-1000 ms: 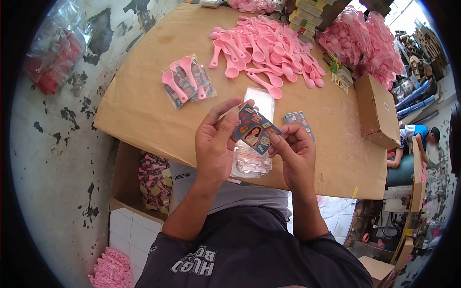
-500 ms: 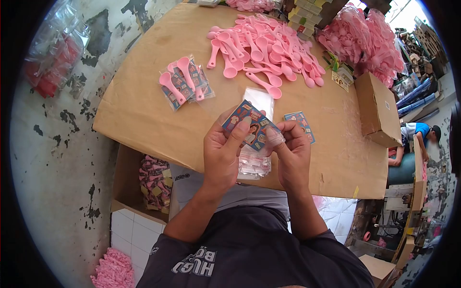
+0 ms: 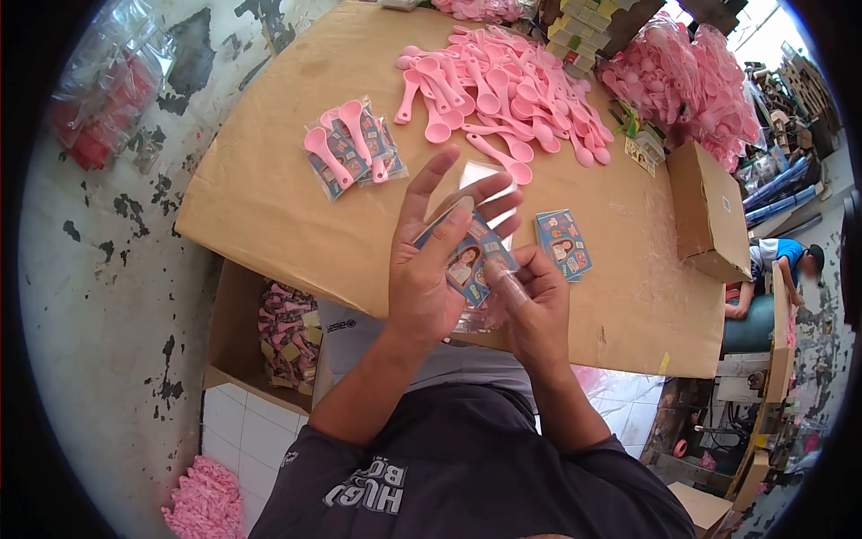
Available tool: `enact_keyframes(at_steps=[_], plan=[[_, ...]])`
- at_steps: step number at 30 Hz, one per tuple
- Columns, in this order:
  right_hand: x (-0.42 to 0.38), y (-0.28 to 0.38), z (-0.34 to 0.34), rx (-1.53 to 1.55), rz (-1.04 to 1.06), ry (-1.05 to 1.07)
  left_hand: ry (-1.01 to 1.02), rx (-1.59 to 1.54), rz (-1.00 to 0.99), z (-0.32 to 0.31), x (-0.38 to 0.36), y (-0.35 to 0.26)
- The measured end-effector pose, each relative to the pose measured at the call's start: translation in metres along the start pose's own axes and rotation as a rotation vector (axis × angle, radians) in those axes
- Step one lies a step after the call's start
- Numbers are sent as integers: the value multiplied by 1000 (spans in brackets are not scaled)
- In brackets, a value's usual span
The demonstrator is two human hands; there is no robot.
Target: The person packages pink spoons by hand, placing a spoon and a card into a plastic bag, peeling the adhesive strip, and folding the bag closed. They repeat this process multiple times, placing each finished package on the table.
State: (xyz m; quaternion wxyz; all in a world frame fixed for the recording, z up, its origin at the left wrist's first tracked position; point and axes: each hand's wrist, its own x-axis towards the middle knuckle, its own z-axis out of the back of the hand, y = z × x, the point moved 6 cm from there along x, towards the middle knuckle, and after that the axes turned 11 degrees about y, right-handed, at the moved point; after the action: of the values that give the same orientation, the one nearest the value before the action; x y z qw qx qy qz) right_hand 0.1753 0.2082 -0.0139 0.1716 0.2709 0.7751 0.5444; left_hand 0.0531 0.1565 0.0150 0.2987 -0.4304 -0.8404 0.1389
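A blue printed card (image 3: 464, 264) with a picture of a person on it lies tilted between my two hands, with clear plastic at its right end. My left hand (image 3: 420, 278) holds the card under its thumb while the other fingers stretch out behind it. At the card's right end, my right hand (image 3: 541, 310) pinches the card and the plastic between thumb and fingers. Beneath the hands are clear plastic bags (image 3: 485, 171), partly hidden by them. To the right lies a stack of similar blue cards (image 3: 564, 244).
Loose pink spoons (image 3: 503, 90) are heaped at the back of the brown table (image 3: 269, 225). Bagged cards with pink spoons (image 3: 350, 148) lie left. A cardboard box (image 3: 705, 211) stands at the right edge. An open box of packed pieces (image 3: 289, 337) sits below left; another person (image 3: 777, 256) is far right.
My left hand's fingers have spread and lifted away from the card, its thumb staying on it. The card has turned steeper, and my right hand has moved slightly down and left.
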Motion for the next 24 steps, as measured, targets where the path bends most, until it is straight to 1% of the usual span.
enact_keyframes(at_steps=[4,6,8,10,13,15,16,17,18,19,20,21,22,24], plan=[[-3,8,-4,-17,-10,-31,3,-31,30,1,-5,6],[-4,5,1,-87,-3,-13,48,-94,54,1,-8,10],[-3,6,-1,-96,-10,-48,46,-111,86,-6,-12,13],[-1,5,-3,-103,-17,-77,-8,-153,105,-8,-16,19],[2,-1,-3,-120,4,-88,-10,-102,99,-5,-17,16],[0,3,-3,-259,188,-122,-9,-81,101,0,-19,15],[-1,5,-3,-264,189,-125,-37,-17,108,5,-20,14],[-5,18,-7,-584,309,-128,-61,46,111,10,-19,12],[-8,30,-15,-905,428,-129,-53,42,106,12,-17,11],[-11,41,-30,-1068,599,-93,-119,31,96,18,-17,9],[-12,44,-27,-1075,601,-95,-186,20,88,24,-17,7],[-15,45,-33,-1187,681,53,-265,13,91,29,-16,4],[-19,43,-40,-1295,757,207,-262,7,92,35,-15,1],[-17,51,-43,-1271,750,233,-303,-159,47,52,-16,-9]])
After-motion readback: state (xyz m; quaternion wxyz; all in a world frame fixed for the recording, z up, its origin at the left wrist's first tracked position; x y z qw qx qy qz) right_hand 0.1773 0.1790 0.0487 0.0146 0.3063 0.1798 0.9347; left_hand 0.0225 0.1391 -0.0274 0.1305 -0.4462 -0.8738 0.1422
